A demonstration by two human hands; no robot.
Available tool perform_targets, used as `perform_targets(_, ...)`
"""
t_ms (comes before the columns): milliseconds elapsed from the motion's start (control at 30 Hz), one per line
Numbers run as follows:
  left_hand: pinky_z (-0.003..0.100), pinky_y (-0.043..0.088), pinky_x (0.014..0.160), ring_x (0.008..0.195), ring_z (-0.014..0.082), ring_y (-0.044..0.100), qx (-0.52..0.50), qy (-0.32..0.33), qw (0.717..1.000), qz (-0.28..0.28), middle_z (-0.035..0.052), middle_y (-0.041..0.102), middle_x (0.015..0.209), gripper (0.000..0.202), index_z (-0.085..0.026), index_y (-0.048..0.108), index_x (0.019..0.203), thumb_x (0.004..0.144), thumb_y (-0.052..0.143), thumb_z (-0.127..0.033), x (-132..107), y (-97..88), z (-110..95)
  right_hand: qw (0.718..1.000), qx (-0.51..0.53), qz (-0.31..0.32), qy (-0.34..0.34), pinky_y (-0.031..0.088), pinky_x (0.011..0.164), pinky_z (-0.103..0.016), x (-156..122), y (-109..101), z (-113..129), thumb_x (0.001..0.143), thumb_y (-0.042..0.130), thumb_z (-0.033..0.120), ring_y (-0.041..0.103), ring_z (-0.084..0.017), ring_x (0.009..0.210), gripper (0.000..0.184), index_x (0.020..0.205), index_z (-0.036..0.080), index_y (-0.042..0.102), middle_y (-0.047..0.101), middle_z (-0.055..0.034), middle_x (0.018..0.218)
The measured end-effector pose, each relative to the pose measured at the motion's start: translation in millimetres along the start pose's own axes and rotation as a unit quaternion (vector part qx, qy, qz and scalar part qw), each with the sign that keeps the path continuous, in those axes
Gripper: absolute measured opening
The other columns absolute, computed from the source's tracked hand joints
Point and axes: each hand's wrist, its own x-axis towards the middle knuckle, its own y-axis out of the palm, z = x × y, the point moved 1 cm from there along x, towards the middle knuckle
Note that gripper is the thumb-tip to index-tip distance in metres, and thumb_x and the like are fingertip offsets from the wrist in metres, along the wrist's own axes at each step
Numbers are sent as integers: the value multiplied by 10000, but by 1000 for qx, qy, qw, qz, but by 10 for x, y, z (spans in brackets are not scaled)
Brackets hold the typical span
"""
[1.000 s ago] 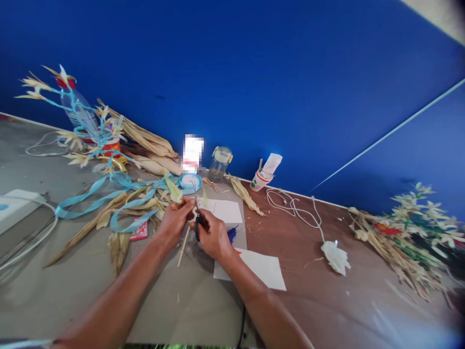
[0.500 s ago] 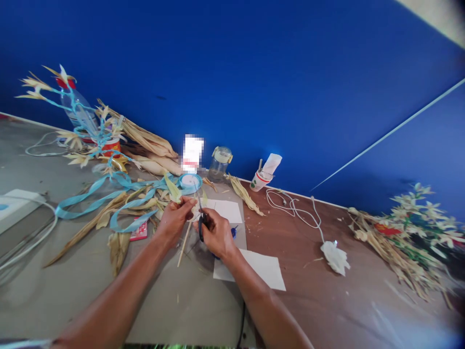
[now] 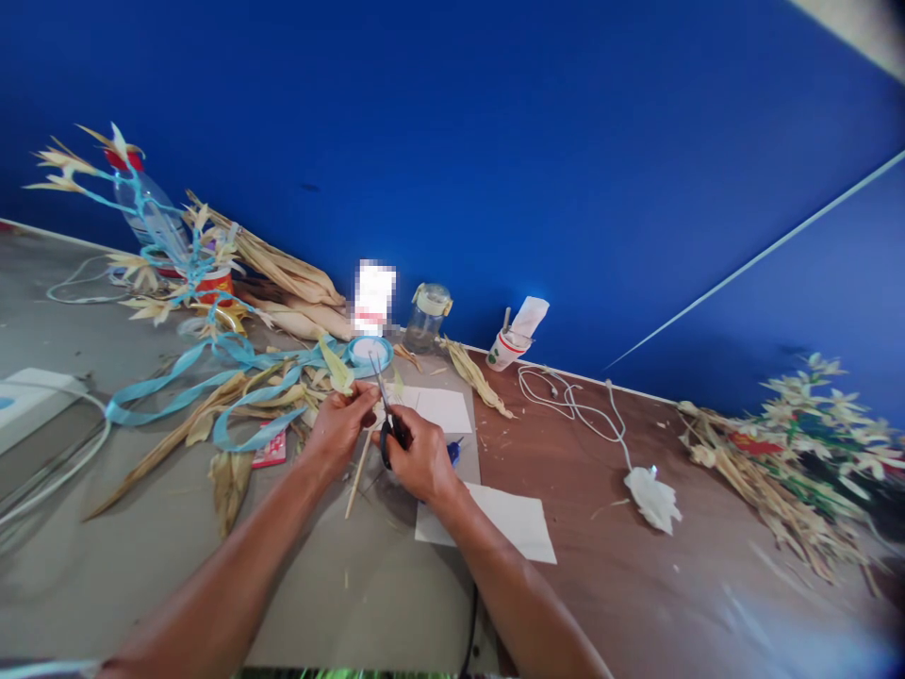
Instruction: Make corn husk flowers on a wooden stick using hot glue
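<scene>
My left hand pinches a pale green piece of corn husk, which sticks up above the fingertips. Scissors with dark handles are in my right hand; their blades point up and away, close beside the left fingertips. Under and between the hands a thin pale stick lies on the table. Just beyond the fingers is a roll of light blue ribbon. White paper lies behind the right hand, and a second white sheet is partly covered by my right forearm.
Dried husks and blue ribbon spread over the left side, near a plastic bottle. A jar, a paper cup and a white cable stand or lie along the blue wall. Husk flowers lie far right.
The scissors have turned slightly in my right hand, and their blades look a little wider apart. My left hand keeps its pinch in nearly the same place.
</scene>
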Motion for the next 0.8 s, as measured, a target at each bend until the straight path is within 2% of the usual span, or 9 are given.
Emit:
perform_targets(200,187,300,469,469,46,352,2,-3,1000,-2,-64,405,542,248,-145,527,608,621,712,-309,0,-2,-6,1000,6,-4,1,443,661,-227,6,41,-43,767,538,267,560,-138,670,268,1011,183,606,631,-15,774)
perform_targets(333,191,290,465,461,47,344,7,-3,1000,-4,-68,406,529,231,-147,550,625,628,709,-314,5,-7,-5,998,23,-19,57,430,586,-218,35,-10,-76,776,532,313,559,-131,606,310,1043,170,594,632,-9,719)
perform_targets(433,193,287,465,462,46,340,10,-3,1000,-6,-67,406,529,227,-143,561,636,629,712,-312,8,-5,-2,995,-65,-14,74,404,588,-225,116,-153,-71,790,522,392,558,-132,607,292,983,193,615,640,-8,716)
perform_targets(533,195,285,466,461,41,326,4,2,1000,-1,-68,403,536,246,-138,540,612,622,718,-308,9,12,-6,975,-208,34,76,388,624,-246,260,-283,-102,800,489,466,579,-163,694,305,895,212,627,650,-29,759)
perform_targets(667,196,277,460,451,37,311,14,4,1000,11,-71,388,518,263,-137,530,596,635,710,-325,15,17,4,930,-335,124,91,398,671,-277,468,-302,-198,743,543,482,595,-221,834,415,1010,168,587,634,-107,908)
perform_targets(800,199,276,456,440,35,311,14,4,1000,22,-70,395,532,264,-138,539,614,644,701,-345,28,-12,31,906,-371,166,122,419,680,-287,585,-212,-204,691,598,464,611,-244,873,588,1190,171,494,567,-156,1104)
